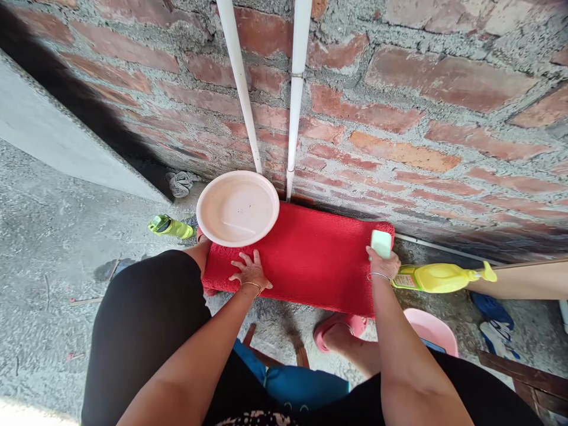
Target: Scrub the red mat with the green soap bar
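Head view: the left hand [251, 273] lies spread, gripping nothing, by the near edge of a red cloth-covered bench [310, 254] on a concrete floor [53, 248]; the right hand [386, 264] grips a pale green bar [381, 243] near the right edge. Beyond the far edge rises a brick wall [399, 94] with two white pipes [299, 47]. Nearest container, a pink tub [432, 321] holds a blue object [433, 345]; a yellow pump bottle [439, 278] is just beside the right edge, a green bottle [178, 228] off the left; a pale basin [206, 207] covering the far left corner shows specks, seemingly in shallow water.
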Available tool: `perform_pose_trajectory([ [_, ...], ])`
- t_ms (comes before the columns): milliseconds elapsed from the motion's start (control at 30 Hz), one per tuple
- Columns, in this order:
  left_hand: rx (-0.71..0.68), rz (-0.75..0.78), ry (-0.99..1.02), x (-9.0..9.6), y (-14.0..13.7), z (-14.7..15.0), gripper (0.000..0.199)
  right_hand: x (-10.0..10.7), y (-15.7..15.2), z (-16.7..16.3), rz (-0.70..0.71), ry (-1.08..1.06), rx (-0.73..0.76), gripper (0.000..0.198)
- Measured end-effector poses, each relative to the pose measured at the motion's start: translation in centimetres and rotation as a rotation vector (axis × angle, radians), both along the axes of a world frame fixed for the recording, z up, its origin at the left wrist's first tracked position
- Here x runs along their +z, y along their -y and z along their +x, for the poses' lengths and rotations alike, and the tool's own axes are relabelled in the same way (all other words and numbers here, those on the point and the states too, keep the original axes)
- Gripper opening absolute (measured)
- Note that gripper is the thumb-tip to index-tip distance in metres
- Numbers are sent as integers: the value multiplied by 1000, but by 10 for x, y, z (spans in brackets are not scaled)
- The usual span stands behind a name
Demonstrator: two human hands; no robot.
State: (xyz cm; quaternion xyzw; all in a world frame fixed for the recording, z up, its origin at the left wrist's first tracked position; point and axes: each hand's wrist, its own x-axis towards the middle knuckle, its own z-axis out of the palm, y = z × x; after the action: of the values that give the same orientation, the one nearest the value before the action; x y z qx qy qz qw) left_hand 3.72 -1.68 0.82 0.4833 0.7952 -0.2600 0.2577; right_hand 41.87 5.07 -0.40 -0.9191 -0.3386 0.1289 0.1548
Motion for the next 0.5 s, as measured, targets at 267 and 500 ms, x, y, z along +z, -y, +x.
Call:
perform_pose_trajectory([
  [267, 6, -13, -1, -2, 0, 0, 138, 18, -50, -76, -101, 38, 444, 74],
  [500, 12, -25, 3, 2, -2, 1, 137, 9, -33, 5, -176, 111, 200, 76],
])
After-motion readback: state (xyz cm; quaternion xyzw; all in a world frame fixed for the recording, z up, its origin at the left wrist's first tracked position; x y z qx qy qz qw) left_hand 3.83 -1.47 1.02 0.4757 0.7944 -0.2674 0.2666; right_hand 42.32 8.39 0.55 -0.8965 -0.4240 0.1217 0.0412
